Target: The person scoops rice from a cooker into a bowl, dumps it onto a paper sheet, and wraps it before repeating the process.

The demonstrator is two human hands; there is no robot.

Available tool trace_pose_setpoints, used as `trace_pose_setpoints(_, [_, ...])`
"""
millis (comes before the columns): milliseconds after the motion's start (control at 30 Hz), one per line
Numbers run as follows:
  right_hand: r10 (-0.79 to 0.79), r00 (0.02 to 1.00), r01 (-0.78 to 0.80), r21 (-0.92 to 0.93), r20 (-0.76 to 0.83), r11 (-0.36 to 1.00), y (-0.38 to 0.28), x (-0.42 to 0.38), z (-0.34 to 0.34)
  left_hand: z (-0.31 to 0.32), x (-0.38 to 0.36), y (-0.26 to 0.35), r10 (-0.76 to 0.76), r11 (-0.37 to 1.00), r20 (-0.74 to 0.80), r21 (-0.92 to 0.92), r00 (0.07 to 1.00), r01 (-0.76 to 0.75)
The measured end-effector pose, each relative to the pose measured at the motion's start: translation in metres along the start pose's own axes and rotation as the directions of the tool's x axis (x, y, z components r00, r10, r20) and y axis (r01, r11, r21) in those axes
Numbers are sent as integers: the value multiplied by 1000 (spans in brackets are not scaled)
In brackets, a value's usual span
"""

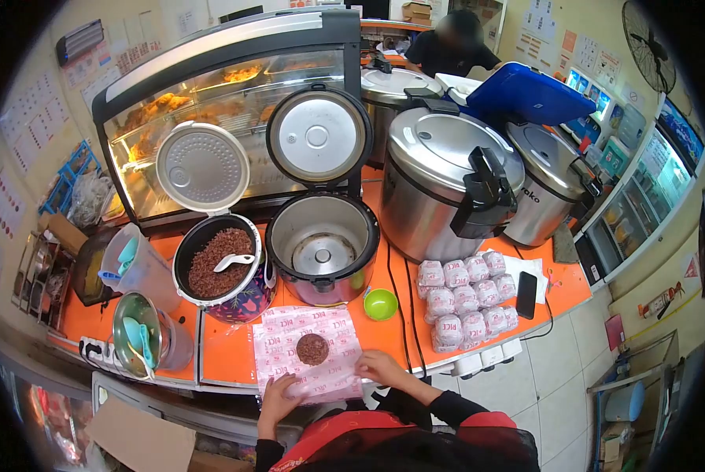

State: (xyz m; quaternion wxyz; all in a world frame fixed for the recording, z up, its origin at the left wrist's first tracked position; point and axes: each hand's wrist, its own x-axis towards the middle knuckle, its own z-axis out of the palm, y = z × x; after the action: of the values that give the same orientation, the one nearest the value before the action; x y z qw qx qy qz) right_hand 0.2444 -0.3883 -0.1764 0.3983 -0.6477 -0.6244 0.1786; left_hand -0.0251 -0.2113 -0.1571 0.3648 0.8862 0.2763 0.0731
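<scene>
A sheet of white wrapping paper with pink print (278, 334) lies flat at the front edge of the orange counter. On it sits a round mound of brown-red rice (312, 349). My left hand (278, 401) is at the paper's lower left corner, its fingers closed on the edge. At the right edge, my right hand (385, 370) pinches the paper between thumb and fingers. Just behind the sheet stand a small green bowl (381, 304) and an open rice cooker (219, 263) with the same rice, a white rice paddle (234, 261) resting in it.
Several wrapped rice packs (464, 297) are stacked on the right, beside a phone (527, 295). A second open cooker (323, 244), large lidded cookers (447, 181) and a glass food warmer (227, 94) stand behind. Pitchers with utensils (152, 334) are left. Another person (453, 47) is across the counter.
</scene>
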Motion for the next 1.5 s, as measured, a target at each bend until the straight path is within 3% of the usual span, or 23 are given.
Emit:
trace_pose_setpoints(133, [246, 968, -220, 305, -47, 927, 2, 12, 6, -3, 2, 5, 0, 999, -57, -48, 998, -3])
trace_pose_setpoints(200, [327, 941, -266, 403, -90, 876, 5, 18, 13, 12, 10, -20, -62, 984, -200, -174, 978, 27])
trace_pose_setpoints(233, [361, 914, -292, 319, -185, 902, 5, 24, 18, 20, 11, -34, -103, 970, -266, -239, 958, 38])
trace_pose_setpoints(267, [384, 880, -326, 233, -278, 916, 5, 31, 24, 26, 19, -28, -370, 824, -295, -543, 881, 164])
trace_pose_setpoints(333, [392, 821, -429, 7, -415, 904, 12, 41, 40, 50, 44, -56, -476, 776, -407, -612, 780, 154])
trace_pose_setpoints(400, [383, 832, -495, -224, -403, 840, 25, 48, 55, 56, 62, -42, -397, 844, -532, -532, 748, 70])
trace_pose_setpoints(433, [385, 856, -492, -314, -346, 812, 32, 51, 59, 42, 68, -21, -117, 987, -655, -157, 746, 17])
trace_pose_setpoints(467, [350, 878, -459, -369, -327, 808, 41, 51, 66, 40, 73, -20, -159, 986, -592, -62, 790, 152])
trace_pose_setpoints(533, [330, 897, -432, -418, -296, 799, 41, 49, 75, 49, 83, -36, -198, 935, -592, 124, 781, 331])
trace_pose_setpoints(633, [336, 896, -435, -420, -291, 796, 22, 58, 66, 43, 83, -27, -291, 882, -591, 139, 752, 451])
trace_pose_setpoints(667, [323, 900, -424, -416, -292, 804, 21, 58, 65, 43, 80, -30, -330, 914, -605, -12, 725, 406])
trace_pose_setpoints(767, [310, 905, -410, -396, -293, 822, 19, 59, 60, 42, 63, 5, -206, 957, -910, -111, 359, 270])
trace_pose_setpoints(800, [311, 905, -408, -385, -292, 828, 18, 59, 60, 51, 56, 13, -544, 839, -794, -526, 271, 142])
trace_pose_setpoints(867, [342, 898, -430, -388, -277, 815, 18, 61, 60, 64, 57, 8, -810, 533, -491, -844, 320, 54])
trace_pose_setpoints(933, [350, 897, -433, -389, -269, 813, 17, 63, 60, 78, 62, -3, -912, 113, -111, -993, 395, -17])
trace_pose_setpoints(1000, [335, 902, -422, -387, -274, 820, 16, 64, 59, 79, 70, -5, -827, -332, 264, -942, 496, -53])
trace_pose_setpoints(1100, [315, 912, -401, -402, -264, 823, 18, 63, 59, 58, 87, 3, -945, 93, -115, -992, 307, -85])
trace_pose_setpoints(1133, [322, 911, -403, -394, -257, 826, 17, 65, 59, 63, 86, -16, -922, 97, -137, -987, 362, -127])
trace_pose_setpoints(1267, [364, 909, -416, -401, -201, 816, 9, 58, 58, 64, 53, -48, -783, 403, -279, -908, 555, 112])
trace_pose_setpoints(1367, [342, 920, -392, -412, -194, 822, 3, 50, 56, 69, 38, -100, -606, 694, -249, -630, 755, 349])
trace_pose_setpoints(1400, [326, 925, -379, -414, -195, 828, 1, 48, 55, 34, 42, -65, -596, 742, -155, -483, 788, 466])
trace_pose_setpoints(1500, [-41, 953, -158, -610, -299, 777, -3, 68, 41, 40, 69, -96, -436, 763, -220, -605, 873, 228])
